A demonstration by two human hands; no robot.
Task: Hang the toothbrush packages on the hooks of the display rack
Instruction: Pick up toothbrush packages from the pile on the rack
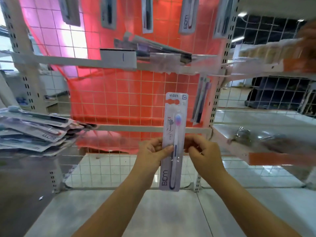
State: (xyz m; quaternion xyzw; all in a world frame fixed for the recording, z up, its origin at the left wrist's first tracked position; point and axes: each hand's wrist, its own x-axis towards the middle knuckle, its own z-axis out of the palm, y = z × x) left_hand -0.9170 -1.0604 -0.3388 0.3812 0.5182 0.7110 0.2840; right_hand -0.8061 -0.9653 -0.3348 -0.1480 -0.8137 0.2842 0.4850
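toothbrush package (174, 134) upright, pinched between left hand (152, 151), right hand (201, 151)

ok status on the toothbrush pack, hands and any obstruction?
Left hand and right hand both pinch the toothbrush package, upright, hang hole on top. Not on a hook yet. Nothing between it and the wire grid.

Shop: wire-grid display rack (130, 93), hung packages (188, 14)

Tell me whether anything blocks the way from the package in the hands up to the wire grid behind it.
Nothing visible does. The left hand and right hand hold the toothbrush package upright in front of the wire grid, and the stretch of grid above it is bare. Other packages hang to its right. No free hook is plainly visible there.
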